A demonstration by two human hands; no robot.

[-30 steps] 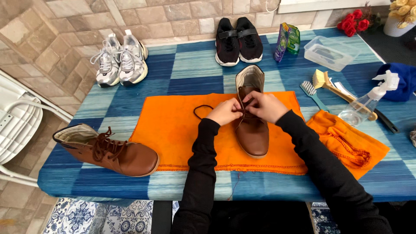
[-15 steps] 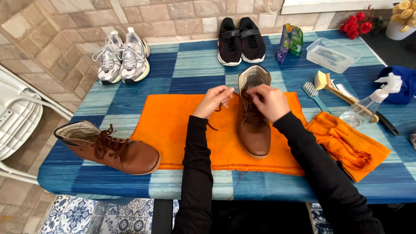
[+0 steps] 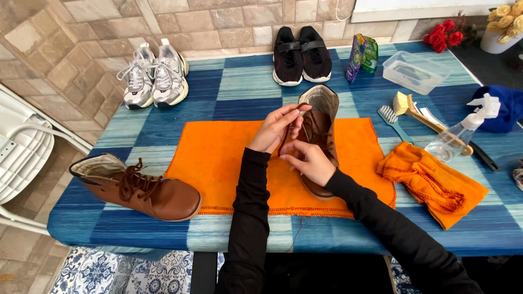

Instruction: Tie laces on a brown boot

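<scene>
Lacing is what both my hands are busy with: my left hand is closed in a pinch on the dark lace near the collar of the brown boot, lifting it clear, while my right hand is curled with thumb and fingertips nipped on another part of the lace over the boot's front, resting against the leather. That boot lies on the orange cloth spread over the blue checked table, toe toward me. To do this well I judge I should keep the lace taut between the two pinches, steady the boot with the heel of my right hand so it does not slide on the cloth, and work one eyelet at a time without twisting the lace. Its laced partner boot lies on its side, well apart at the table's left edge. As for containers, a clear plastic tub at the far right holds something dark I cannot make out, and a clear spray bottle lies tipped near the brushes.
</scene>
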